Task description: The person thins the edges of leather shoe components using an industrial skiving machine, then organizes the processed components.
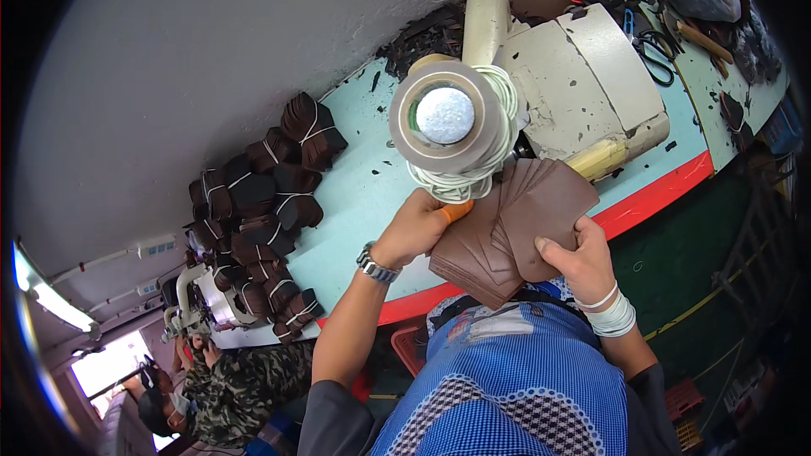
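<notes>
A fanned stack of brown leather-like pieces (541, 215) is spread between my hands, above my lap at the table's front edge. My right hand (583, 262) grips its right edge, thumb on top. Several white bands (612, 318) are looped round that wrist. My left hand (420, 226) closes on the stack's left side, an orange cover (457, 212) on one digit. Most of its fingers are hidden. Just beyond the stack stands a tape roll (405, 131), with white bands (504, 110) hanging round it.
A cream machine (583, 76) stands on the pale blue table (363, 194), which has a red front edge (650, 198). Banded brown bundles (274, 194) are piled at left. Scissors (655, 59) and dark scraps (431, 34) lie farther back. Another person (245, 388) works at the far left.
</notes>
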Demonstrator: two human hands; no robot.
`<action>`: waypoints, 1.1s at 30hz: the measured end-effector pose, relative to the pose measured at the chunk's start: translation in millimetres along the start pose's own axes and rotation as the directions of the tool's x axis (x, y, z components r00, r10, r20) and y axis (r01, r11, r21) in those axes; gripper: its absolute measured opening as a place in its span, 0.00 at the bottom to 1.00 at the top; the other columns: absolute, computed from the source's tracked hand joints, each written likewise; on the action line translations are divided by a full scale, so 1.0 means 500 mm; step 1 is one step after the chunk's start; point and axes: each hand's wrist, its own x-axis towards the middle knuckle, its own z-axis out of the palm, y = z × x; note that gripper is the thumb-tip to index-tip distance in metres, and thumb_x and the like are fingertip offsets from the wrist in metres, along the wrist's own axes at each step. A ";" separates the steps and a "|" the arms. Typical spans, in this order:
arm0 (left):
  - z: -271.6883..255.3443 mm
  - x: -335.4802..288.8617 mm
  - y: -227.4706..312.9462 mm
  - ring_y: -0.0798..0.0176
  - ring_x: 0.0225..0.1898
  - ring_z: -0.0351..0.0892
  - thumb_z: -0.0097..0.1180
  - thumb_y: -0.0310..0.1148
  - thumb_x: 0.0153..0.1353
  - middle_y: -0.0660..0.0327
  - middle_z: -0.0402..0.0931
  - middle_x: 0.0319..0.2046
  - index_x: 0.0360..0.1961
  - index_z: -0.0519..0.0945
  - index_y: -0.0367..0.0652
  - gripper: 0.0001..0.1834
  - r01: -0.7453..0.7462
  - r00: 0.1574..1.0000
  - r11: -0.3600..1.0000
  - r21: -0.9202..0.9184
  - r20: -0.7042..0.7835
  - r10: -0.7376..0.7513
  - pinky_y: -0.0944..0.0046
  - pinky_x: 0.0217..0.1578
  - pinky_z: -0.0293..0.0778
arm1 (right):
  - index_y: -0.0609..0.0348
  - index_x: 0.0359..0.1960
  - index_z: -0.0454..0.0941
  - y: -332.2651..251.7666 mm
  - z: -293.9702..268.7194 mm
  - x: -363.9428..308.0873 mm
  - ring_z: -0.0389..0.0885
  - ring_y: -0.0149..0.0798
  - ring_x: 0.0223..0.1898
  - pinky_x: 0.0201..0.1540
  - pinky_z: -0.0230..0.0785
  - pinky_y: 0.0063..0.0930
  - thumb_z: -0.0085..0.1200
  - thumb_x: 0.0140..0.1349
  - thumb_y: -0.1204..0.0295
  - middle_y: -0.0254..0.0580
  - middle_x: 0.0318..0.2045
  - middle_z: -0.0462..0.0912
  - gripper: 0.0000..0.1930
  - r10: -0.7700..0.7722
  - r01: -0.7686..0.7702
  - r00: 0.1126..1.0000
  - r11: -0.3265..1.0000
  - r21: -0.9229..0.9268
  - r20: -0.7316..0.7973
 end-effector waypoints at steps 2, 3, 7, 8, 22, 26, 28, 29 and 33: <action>0.009 -0.005 0.009 0.77 0.35 0.71 0.56 0.36 0.59 0.66 0.74 0.33 0.40 0.76 0.38 0.14 0.059 0.992 0.996 0.062 -0.113 -0.052 0.76 0.36 0.67 | 0.71 0.41 0.71 0.000 -0.001 0.002 0.76 0.31 0.39 0.45 0.68 0.24 0.56 0.49 0.78 0.42 0.38 0.78 0.16 -0.029 0.029 0.999 1.000 0.005 -0.023; -0.004 -0.009 -0.008 0.77 0.35 0.71 0.56 0.36 0.59 0.66 0.74 0.33 0.40 0.76 0.38 0.14 0.058 0.993 0.996 0.067 -0.108 -0.051 0.76 0.36 0.67 | 0.71 0.41 0.71 0.002 -0.001 0.003 0.76 0.31 0.39 0.44 0.68 0.24 0.56 0.49 0.78 0.42 0.37 0.78 0.16 -0.034 0.034 0.999 0.999 -0.007 -0.016; -0.028 -0.009 -0.036 0.77 0.31 0.72 0.55 0.39 0.59 0.68 0.74 0.29 0.38 0.78 0.39 0.14 -0.118 0.984 0.984 -0.131 0.114 0.133 0.76 0.32 0.68 | 0.72 0.41 0.71 -0.002 -0.002 0.004 0.76 0.31 0.39 0.44 0.68 0.24 0.56 0.49 0.78 0.42 0.38 0.78 0.17 0.003 -0.003 1.000 1.000 0.000 -0.002; -0.007 -0.009 -0.005 0.77 0.32 0.71 0.55 0.37 0.59 0.67 0.74 0.32 0.41 0.76 0.38 0.14 -0.032 0.999 0.997 -0.065 0.036 0.034 0.76 0.33 0.67 | 0.72 0.41 0.71 -0.002 -0.004 0.003 0.76 0.31 0.39 0.44 0.68 0.24 0.56 0.49 0.78 0.42 0.38 0.78 0.17 0.005 -0.005 1.000 1.000 -0.002 0.000; -0.013 -0.011 -0.036 0.79 0.27 0.68 0.53 0.35 0.61 0.70 0.73 0.27 0.34 0.77 0.39 0.09 -0.005 1.000 0.980 -0.201 0.012 0.008 0.76 0.27 0.65 | 0.70 0.44 0.70 0.005 -0.003 0.004 0.75 0.32 0.42 0.47 0.67 0.25 0.56 0.48 0.78 0.43 0.39 0.77 0.19 -0.054 0.054 0.999 0.998 -0.008 -0.004; -0.018 0.011 -0.049 0.79 0.21 0.66 0.52 0.36 0.62 0.69 0.73 0.22 0.29 0.78 0.36 0.13 -0.120 0.993 0.993 0.016 -0.011 0.120 0.75 0.21 0.62 | 0.69 0.48 0.65 0.009 0.001 0.001 0.74 0.33 0.44 0.48 0.66 0.25 0.56 0.48 0.79 0.45 0.42 0.75 0.23 -0.084 0.085 0.996 0.995 0.061 -0.021; -0.005 0.017 -0.051 0.80 0.22 0.66 0.51 0.37 0.62 0.69 0.73 0.22 0.28 0.78 0.36 0.13 -0.154 0.984 0.985 0.076 -0.074 0.159 0.76 0.21 0.62 | 0.70 0.51 0.60 0.009 -0.001 0.000 0.74 0.36 0.46 0.49 0.66 0.27 0.56 0.48 0.79 0.47 0.45 0.73 0.28 -0.111 0.115 0.993 0.988 0.107 -0.040; 0.001 0.016 -0.051 0.80 0.22 0.66 0.51 0.37 0.62 0.69 0.73 0.22 0.27 0.78 0.36 0.14 -0.190 0.968 0.973 0.132 -0.142 0.209 0.78 0.22 0.62 | 0.70 0.51 0.60 0.007 -0.001 0.001 0.74 0.36 0.46 0.49 0.66 0.27 0.56 0.48 0.79 0.47 0.45 0.73 0.28 -0.108 0.113 0.993 0.987 0.114 -0.050; -0.033 -0.022 -0.034 0.80 0.20 0.68 0.50 0.37 0.63 0.66 0.76 0.24 0.26 0.78 0.35 0.15 0.073 0.989 0.985 -0.156 0.138 -0.051 0.77 0.22 0.65 | 0.72 0.51 0.58 0.009 -0.010 0.001 0.74 0.37 0.46 0.51 0.66 0.29 0.56 0.47 0.80 0.49 0.44 0.72 0.29 -0.097 0.103 0.992 0.992 0.075 -0.078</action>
